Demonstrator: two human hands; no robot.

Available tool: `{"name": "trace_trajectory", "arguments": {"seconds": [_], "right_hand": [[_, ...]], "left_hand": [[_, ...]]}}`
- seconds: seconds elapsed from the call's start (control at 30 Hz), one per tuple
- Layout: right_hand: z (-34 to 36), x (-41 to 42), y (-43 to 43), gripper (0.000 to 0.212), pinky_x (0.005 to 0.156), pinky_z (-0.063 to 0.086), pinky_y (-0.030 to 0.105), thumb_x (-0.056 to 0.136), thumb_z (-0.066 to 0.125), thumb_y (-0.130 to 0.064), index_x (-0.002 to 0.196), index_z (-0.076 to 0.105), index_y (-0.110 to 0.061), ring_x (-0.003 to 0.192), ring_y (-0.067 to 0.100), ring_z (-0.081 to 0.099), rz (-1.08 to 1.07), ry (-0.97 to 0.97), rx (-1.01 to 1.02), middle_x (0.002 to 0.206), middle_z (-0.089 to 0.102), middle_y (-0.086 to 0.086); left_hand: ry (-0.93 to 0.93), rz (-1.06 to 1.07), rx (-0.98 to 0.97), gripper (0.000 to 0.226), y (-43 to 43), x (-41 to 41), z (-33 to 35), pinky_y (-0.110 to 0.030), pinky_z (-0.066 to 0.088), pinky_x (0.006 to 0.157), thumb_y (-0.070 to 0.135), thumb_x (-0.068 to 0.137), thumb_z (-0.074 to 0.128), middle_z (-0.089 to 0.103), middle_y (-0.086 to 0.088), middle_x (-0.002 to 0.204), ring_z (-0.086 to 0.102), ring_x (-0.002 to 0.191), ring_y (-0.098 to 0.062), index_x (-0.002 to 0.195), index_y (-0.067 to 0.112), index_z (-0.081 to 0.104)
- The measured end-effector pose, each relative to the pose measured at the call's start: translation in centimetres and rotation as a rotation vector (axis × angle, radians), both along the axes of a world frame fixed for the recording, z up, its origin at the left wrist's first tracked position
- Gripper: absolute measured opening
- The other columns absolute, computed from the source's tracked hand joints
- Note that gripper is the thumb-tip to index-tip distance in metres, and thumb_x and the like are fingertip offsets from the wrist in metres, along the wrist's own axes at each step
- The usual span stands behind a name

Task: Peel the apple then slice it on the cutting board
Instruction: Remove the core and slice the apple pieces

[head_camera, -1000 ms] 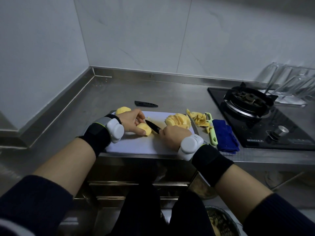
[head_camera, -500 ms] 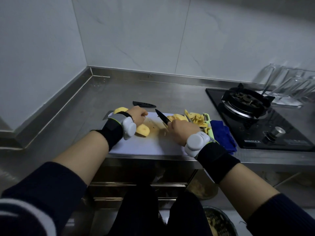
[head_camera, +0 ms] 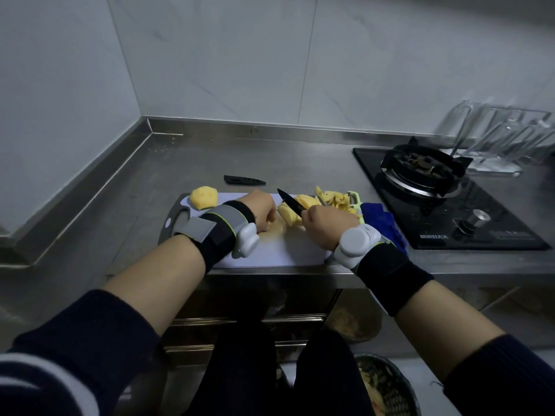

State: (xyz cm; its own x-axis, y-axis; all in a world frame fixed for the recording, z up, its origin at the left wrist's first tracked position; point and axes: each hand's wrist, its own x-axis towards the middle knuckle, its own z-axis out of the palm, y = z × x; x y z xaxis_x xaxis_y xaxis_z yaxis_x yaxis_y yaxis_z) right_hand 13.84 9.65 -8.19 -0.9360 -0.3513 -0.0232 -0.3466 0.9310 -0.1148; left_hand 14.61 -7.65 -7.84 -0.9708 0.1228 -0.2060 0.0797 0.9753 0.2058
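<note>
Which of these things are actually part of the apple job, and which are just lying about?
Job: knife in right hand, cutting board, apple slices, peeled apple chunk, peeler, peels.
Lying about: knife sheath, blue cloth, gas stove.

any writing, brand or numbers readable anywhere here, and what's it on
White print on the front of the stove, left of the knob: too blurred to read.
Cutting board, knife, peeler: no text visible.
</note>
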Motion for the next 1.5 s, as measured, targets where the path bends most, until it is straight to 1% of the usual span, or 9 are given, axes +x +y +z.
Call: {"name": "trace_trajectory", "arguments": {"seconds": [0.3, 0.4, 0.47, 0.57, 0.7, 0.87, 1.0, 1.17, 1.5], "right_hand": [[0.4, 0.5, 2.8, 0.039, 0.069, 0.043, 0.032, 0.101, 0.027, -0.034, 0.086, 0.057, -0.013, 0.075, 0.027, 0.057, -0.076, 0.025, -0.026, 0.082, 0.059, 0.007], [0.5, 0.2, 3.9, 0.039, 0.073, 0.046, 0.035, 0.1, 0.028, -0.035, 0.078, 0.053, -0.015, 0.077, 0.028, 0.057, -0.114, -0.01, -0.034, 0.085, 0.061, 0.008], [0.7, 0.2, 5.1, 0.041, 0.072, 0.045, 0.033, 0.1, 0.028, -0.036, 0.074, 0.053, -0.016, 0.076, 0.028, 0.056, -0.144, 0.006, -0.026, 0.085, 0.06, 0.007], [0.8, -0.1, 6.5, 0.041, 0.07, 0.041, 0.031, 0.1, 0.028, -0.037, 0.088, 0.06, -0.015, 0.08, 0.028, 0.056, -0.229, 0.031, -0.017, 0.089, 0.06, 0.006], [0.2, -0.4, 8.0, 0.039, 0.069, 0.038, 0.031, 0.098, 0.03, -0.032, 0.103, 0.062, -0.011, 0.094, 0.031, 0.059, -0.311, 0.036, 0.018, 0.104, 0.062, 0.01], [-0.3, 0.9, 9.2, 0.033, 0.065, 0.034, 0.028, 0.099, 0.032, -0.029, 0.087, 0.06, -0.016, 0.079, 0.025, 0.053, -0.271, -0.008, 0.007, 0.091, 0.061, 0.005], [-0.6, 2.3, 9.2, 0.037, 0.061, 0.038, 0.028, 0.098, 0.032, -0.036, 0.081, 0.059, -0.017, 0.071, 0.022, 0.056, -0.213, -0.015, 0.012, 0.077, 0.058, 0.002], [-0.4, 3.6, 7.3, 0.039, 0.065, 0.046, 0.031, 0.098, 0.032, -0.038, 0.08, 0.06, -0.018, 0.073, 0.022, 0.06, -0.131, -0.027, 0.027, 0.079, 0.061, 0.001], [-1.4, 4.8, -2.0, 0.037, 0.065, 0.038, 0.029, 0.1, 0.032, -0.035, 0.084, 0.058, -0.013, 0.074, 0.025, 0.052, -0.01, -0.071, -0.032, 0.083, 0.056, 0.006]], "left_hand": [[0.125, -0.056, 0.141, 0.012, 4.6, 1.5, -0.8, -0.023, 0.045, 0.08, 0.014, 0.086, 0.067, 0.072, -0.004, 0.099, 0.062, 0.097, -0.022, 0.095, 0.014, 0.075], [0.128, -0.081, 0.131, 0.017, 7.1, 1.1, -1.1, -0.028, 0.048, 0.087, 0.015, 0.088, 0.062, 0.072, -0.007, 0.1, 0.061, 0.098, -0.026, 0.097, 0.012, 0.076], [0.129, -0.086, 0.115, 0.015, 9.4, 0.7, -1.3, -0.031, 0.048, 0.084, 0.015, 0.088, 0.059, 0.069, -0.007, 0.097, 0.061, 0.094, -0.028, 0.093, 0.011, 0.072], [0.135, -0.087, 0.141, 0.006, 12.0, 0.1, -1.3, -0.032, 0.045, 0.074, 0.015, 0.089, 0.056, 0.063, -0.01, 0.09, 0.06, 0.089, -0.03, 0.084, 0.014, 0.06], [0.141, -0.079, 0.299, 0.021, 13.3, -0.7, -1.5, -0.033, 0.047, 0.091, 0.01, 0.09, 0.056, 0.068, -0.011, 0.11, 0.06, 0.104, -0.03, 0.107, 0.012, 0.068], [0.176, -0.029, 0.481, 0.015, 10.3, -1.4, -0.9, -0.028, 0.05, 0.087, 0.013, 0.085, 0.072, 0.071, -0.007, 0.104, 0.065, 0.098, -0.022, 0.098, 0.009, 0.071], [0.222, 0.037, 0.585, 0.01, 7.1, -1.6, 0.1, -0.033, 0.055, 0.08, 0.002, 0.087, 0.065, 0.069, -0.007, 0.088, 0.064, 0.079, -0.021, 0.092, 0.008, 0.071], [0.213, 0.062, 0.306, 0.013, 2.1, -1.9, 1.8, -0.028, 0.045, 0.088, 0.01, 0.089, 0.066, 0.071, -0.007, 0.107, 0.063, 0.102, -0.024, 0.1, 0.01, 0.072], [-0.033, 0.08, 0.13, 0.049, -4.0, 1.2, 0.3, -0.033, 0.047, 0.094, 0.043, 0.076, 0.078, 0.062, 0.001, 0.11, 0.06, 0.104, -0.021, 0.114, 0.017, 0.062]]}}
